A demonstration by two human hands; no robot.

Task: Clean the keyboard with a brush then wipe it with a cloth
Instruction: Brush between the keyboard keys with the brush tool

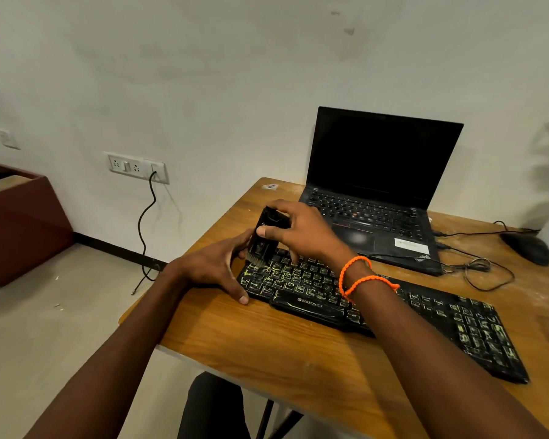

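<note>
Head view:
Table (267,353): carrying keyboard, laptop (374,191).
Keyboard (393,308): lying diagonally on table, before laptop.
Brush (265,236): touching bristles to keyboard's far-left corner.
Right hand (301,231): gripping brush.
Left hand (217,267): bracing keyboard's left end, fingers relaxed.

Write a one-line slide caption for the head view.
Right hand holds a black brush on the dusty keyboard, left hand steadying its end.
</note>
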